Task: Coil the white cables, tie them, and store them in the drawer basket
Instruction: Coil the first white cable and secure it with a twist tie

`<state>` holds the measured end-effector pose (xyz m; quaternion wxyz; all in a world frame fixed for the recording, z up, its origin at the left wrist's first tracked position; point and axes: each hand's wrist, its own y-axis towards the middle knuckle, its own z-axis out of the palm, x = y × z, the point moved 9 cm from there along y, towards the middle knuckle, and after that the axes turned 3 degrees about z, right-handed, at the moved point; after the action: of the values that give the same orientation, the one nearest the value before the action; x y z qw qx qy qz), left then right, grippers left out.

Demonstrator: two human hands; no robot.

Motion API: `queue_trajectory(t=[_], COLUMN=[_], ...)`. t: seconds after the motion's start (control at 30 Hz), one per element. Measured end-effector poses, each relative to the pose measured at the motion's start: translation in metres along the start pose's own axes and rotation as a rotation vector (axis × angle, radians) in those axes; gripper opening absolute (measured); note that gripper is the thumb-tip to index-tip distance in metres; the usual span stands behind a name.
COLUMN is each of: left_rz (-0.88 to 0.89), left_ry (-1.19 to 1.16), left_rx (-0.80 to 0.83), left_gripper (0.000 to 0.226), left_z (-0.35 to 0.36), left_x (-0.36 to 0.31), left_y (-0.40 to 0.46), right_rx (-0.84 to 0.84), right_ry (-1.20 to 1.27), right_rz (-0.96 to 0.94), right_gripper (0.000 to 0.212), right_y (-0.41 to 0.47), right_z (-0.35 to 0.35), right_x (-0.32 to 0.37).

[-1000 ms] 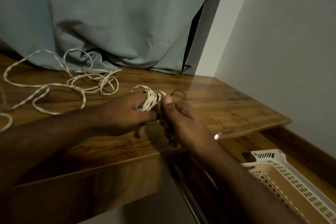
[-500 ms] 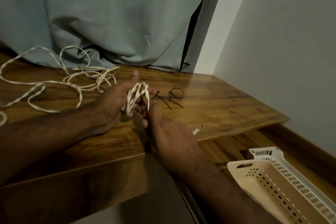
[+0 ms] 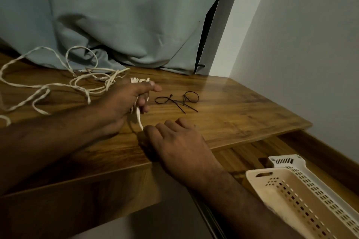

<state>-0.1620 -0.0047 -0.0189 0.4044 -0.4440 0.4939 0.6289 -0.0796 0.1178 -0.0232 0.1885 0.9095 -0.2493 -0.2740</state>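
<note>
- Frame centre: left hand point(image 3: 124, 103) still grips the coiled white cable point(image 3: 138, 80); loose cable point(image 3: 48, 87) trails left.
- Right hand point(image 3: 174, 137) has dropped onto the desk point(image 3: 233, 106), pinching the coil's tail.
- Black ties point(image 3: 177, 101) now uncovered; basket point(image 3: 303, 196) lower right.

A small coil of white twisted cable point(image 3: 140, 80) is gripped upright above the wooden desktop, one strand trailing down, while the uncoiled remainder point(image 3: 58, 87) is sprawled in loose loops at left and a cream perforated basket point(image 3: 303, 196), apparently empty, is seen lower right.
</note>
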Motion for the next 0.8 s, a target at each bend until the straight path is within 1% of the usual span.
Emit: queue_trajectory(t=[0.1,0.17,0.23,0.33,0.37,0.4,0.47,0.53,0.6,0.67,0.73,0.8], left_rz=[-0.032,-0.047,-0.087,-0.184,-0.207,-0.215,-0.201,-0.182,-0.187,-0.213,-0.227,-0.240], left_ry=[-0.118,-0.153,-0.145,-0.076,-0.049,-0.033,-0.048,-0.109,-0.149,-0.128,-0.091,-0.091], left_rx=[0.066,0.116,0.214,0.484,0.548,0.585,0.591,0.567,0.570,0.606,0.650,0.689], left_gripper=[0.036,0.036,0.035,0.035,0.036,0.037,0.036,0.035,0.034,0.034,0.036,0.038], left_z=[0.004,0.008,0.016,0.039,0.046,0.050,0.053,0.050,0.047,0.048,0.052,0.057], left_x=[-0.005,-0.010,-0.013,-0.006,-0.003,-0.001,-0.001,-0.005,-0.006,-0.003,0.001,0.004], left_y=[0.001,-0.001,-0.008,-0.027,-0.034,-0.038,-0.038,-0.034,-0.031,-0.033,-0.037,-0.042], right_rx=[-0.073,-0.057,0.011,0.144,0.190,0.215,0.247,0.306,0.289,0.167,0.039,-0.058], right_ry=[-0.020,-0.032,0.002,0.089,0.095,0.099,0.172,0.401,0.775,1.142,1.404,1.509], right_rz=[0.064,0.133,0.200,0.296,0.317,0.327,0.362,0.469,0.625,0.784,0.893,0.846], right_gripper=[0.028,0.032,0.035,0.041,0.044,0.046,0.040,0.033,0.024,0.020,0.018,0.014], right_y=[-0.001,-0.002,-0.004,-0.007,-0.008,-0.009,-0.010,-0.014,-0.021,-0.028,-0.033,-0.029], right_z=[-0.004,-0.001,0.005,0.016,0.020,0.022,0.027,0.036,0.043,0.045,0.046,0.040], right_x=[-0.010,-0.020,-0.030,-0.047,-0.052,-0.057,-0.064,-0.072,-0.080,-0.091,-0.099,-0.096])
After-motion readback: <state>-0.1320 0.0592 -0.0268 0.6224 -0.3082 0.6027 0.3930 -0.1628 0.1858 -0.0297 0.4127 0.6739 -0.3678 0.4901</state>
